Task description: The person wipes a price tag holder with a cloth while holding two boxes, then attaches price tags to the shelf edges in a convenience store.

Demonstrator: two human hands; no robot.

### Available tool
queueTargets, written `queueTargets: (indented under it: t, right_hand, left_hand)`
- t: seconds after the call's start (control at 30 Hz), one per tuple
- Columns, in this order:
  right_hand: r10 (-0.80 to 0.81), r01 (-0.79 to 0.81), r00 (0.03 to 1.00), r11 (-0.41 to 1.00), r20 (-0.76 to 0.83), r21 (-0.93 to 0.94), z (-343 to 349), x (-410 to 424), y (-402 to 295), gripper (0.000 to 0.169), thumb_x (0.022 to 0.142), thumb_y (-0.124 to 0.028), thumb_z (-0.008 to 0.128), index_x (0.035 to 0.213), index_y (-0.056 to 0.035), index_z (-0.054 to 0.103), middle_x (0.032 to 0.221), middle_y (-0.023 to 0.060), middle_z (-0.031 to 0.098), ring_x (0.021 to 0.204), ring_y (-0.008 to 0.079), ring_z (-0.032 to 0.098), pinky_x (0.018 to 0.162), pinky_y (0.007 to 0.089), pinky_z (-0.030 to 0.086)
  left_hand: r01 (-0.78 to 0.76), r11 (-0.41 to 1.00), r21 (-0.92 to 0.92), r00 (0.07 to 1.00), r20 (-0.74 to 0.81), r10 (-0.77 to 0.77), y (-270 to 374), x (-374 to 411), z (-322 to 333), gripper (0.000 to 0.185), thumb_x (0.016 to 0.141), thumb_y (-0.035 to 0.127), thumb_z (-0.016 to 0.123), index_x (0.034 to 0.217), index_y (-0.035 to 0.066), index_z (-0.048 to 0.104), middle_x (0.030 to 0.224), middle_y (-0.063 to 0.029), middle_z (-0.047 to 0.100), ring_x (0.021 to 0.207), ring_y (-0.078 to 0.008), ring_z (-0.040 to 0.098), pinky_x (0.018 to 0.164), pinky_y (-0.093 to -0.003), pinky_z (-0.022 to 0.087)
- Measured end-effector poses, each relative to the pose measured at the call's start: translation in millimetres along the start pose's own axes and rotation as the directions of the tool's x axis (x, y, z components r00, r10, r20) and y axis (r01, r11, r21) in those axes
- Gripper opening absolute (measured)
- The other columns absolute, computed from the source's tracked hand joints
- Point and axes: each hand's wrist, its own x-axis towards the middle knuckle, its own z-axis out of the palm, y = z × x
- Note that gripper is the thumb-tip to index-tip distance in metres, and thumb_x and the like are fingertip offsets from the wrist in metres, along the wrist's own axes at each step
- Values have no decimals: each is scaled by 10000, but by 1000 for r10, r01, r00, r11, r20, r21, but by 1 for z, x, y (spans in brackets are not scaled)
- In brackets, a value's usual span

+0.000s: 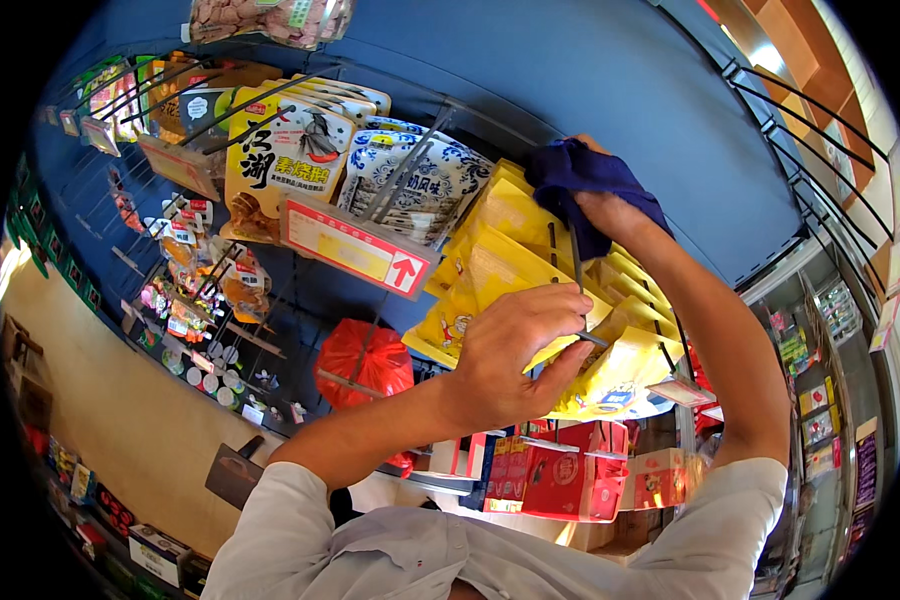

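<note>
My left hand [521,352] has its fingers closed around the front end of a dark metal display hook [576,255], in front of hanging yellow snack packets [495,255]. Higher up, my right hand [600,206] holds a dark blue cloth [596,176] at the rear part of that hook, near the blue back panel [615,82]. The cloth drapes over part of the hook and partly hides the fingers. More yellow packets [637,300] hang to the right of the hook. White packets with a blue pattern [412,180] hang to their left.
Left of these hang yellow-and-white snack packets [289,150] and a price label holder [356,244]. A red plastic bag [366,360] hangs lower down. Red boxes [574,472] stand below the yellow packets. Bare metal hooks [810,142] project at the upper right, beside shelves of goods.
</note>
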Motion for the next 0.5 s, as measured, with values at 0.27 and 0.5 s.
queueTargets:
  t: [0.27,0.5]
  right_hand:
    - [-42,20,965,996,-260,-86,-38,66,19,239,890,-209,547,1064,-48,580,1038,233,628,1013,375,609,818,413,485]
    - [-208,210,970,978,130,-4,18,42,73,442,720,11,589,1151,-85,595,1128,178,607,1108,374,552,941,405,459]
  left_hand:
    - [77,996,37,996,48,-78,4,7,-8,364,721,-76,718,1027,12,542,1055,-205,658,1017,-334,656,844,-378,525]
    - [124,992,12,987,102,-125,9,8,-9,321,750,-76,698,1021,10,549,1072,-207,653,1039,-324,649,881,-390,513]
